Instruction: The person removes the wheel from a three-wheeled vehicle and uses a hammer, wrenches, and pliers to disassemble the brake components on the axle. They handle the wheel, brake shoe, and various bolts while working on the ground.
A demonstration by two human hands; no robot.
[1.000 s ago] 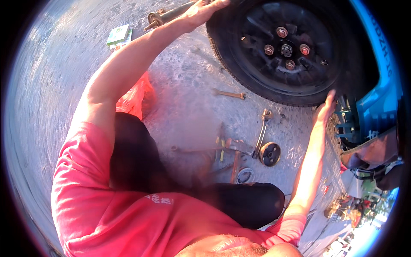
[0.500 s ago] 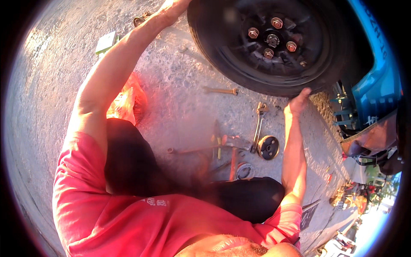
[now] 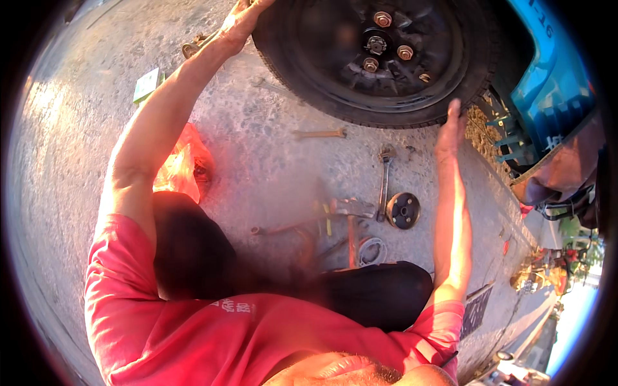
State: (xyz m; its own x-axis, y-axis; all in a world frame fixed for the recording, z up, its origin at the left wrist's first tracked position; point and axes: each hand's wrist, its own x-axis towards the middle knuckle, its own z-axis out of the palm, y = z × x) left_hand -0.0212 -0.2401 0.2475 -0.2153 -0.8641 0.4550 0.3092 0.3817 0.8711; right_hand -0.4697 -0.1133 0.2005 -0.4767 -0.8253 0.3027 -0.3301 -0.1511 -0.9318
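Observation:
A black wheel (image 3: pixel 412 77) with a dark tyre stands at the top, coppery nuts around its hub (image 3: pixel 376 45). My left hand (image 3: pixel 241 24) holds the tyre's upper left side; its fingertips are partly cut off by the picture's edge. At the lower right of the tyre, my right hand (image 3: pixel 451 132) presses against the tread, fingers pointing up along it. Below the wheel lie a wrench (image 3: pixel 320 134), an adjustable wrench (image 3: pixel 385 180) and a round black part with holes (image 3: pixel 403 211). A hammer-like tool (image 3: pixel 351 228) rests near my knees.
Blue vehicle bodywork (image 3: pixel 557 80) borders the wheel on the right. An orange-red plastic bag (image 3: pixel 183 166) lies beside my left knee. Farther left is a green-and-white box (image 3: pixel 147 85). A white ring-shaped object (image 3: pixel 372 251) sits by my right knee on the concrete ground (image 3: pixel 84 167).
The wheel has shifted left and up in view, with my left hand still at its side. My right hand has moved up, its fingers now pointing upward along the tyre's lower right edge.

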